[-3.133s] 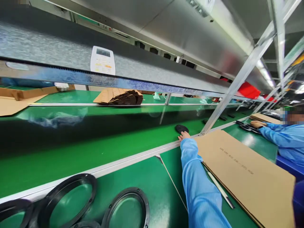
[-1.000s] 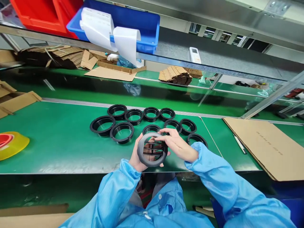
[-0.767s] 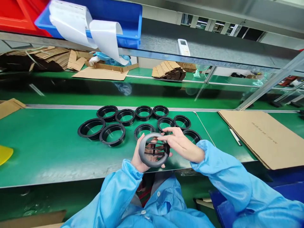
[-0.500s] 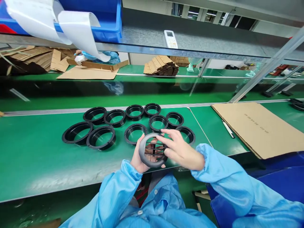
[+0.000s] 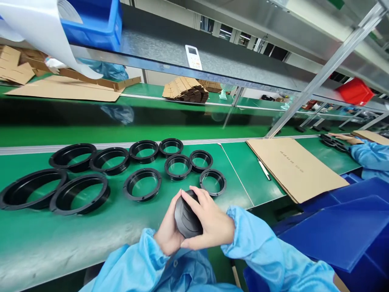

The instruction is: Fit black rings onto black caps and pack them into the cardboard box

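Observation:
Between my two hands is a dark grey round air vent [image 5: 187, 217], low over the front edge of the green table. Its slats now look like overlapping curved plates, and the fingers cover part of its rim. My left hand [image 5: 168, 233] grips it from the left and below. My right hand [image 5: 212, 221] wraps its right side, fingers over the top and thumb underneath. Just beyond the right hand lies a black ring [image 5: 223, 184]. Another black ring [image 5: 142, 198] sits farther left, among several similar rings spread over the table.
A cardboard sheet [image 5: 294, 166] and a white pen [image 5: 264, 169] lie to the right, with blue plastic sheets [image 5: 331, 231] below. At far right a co-worker's hand [image 5: 349, 139] touches black parts. Overhead, the shelf bears a remote control [image 5: 193, 57] and a blue bin [image 5: 100, 36].
The vent has been turned, and its open slatted middle now looks closed. My right hand has gone from fingertips on its face to a full grip. The view has swung right.

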Motion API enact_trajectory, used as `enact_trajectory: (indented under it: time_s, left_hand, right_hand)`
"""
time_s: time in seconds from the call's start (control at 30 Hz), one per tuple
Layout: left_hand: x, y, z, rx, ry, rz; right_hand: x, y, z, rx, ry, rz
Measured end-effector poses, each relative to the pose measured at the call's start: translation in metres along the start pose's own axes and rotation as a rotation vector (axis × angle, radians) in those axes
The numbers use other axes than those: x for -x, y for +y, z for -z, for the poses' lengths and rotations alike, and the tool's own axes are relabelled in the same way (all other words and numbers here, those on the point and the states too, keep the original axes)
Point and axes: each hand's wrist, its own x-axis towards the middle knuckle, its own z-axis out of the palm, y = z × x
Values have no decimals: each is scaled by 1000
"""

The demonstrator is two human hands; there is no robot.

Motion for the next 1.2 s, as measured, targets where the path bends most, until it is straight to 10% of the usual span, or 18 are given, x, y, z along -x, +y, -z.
enact_trajectory:
  time_s: [0.13, 0.37, 0.6, 0.77, 0.97, 1.2]
  left_hand:
    - [-9, 7, 12, -224, -221, -7]
    - [-19, 29, 44, -663, -86, -325]
    - [-22, 36, 55, -654, -22, -338]
    - [-22, 38, 59, -616, -37, -326]
    - [-23, 41, 61, -682, -45, -348]
    - [-30, 17, 76, -800, -6, -457]
  right_hand:
    - [-7, 36, 17, 131, 238, -138]
    - [-15, 95, 18, 327, 144, -399]
    - [-16, 90, 9, 493, 25, -408]
    - [-23, 74, 16, 583, 231, -388]
    - [-27, 85, -16, 527, 44, -430]
    - [16, 89, -12, 466, 141, -500]
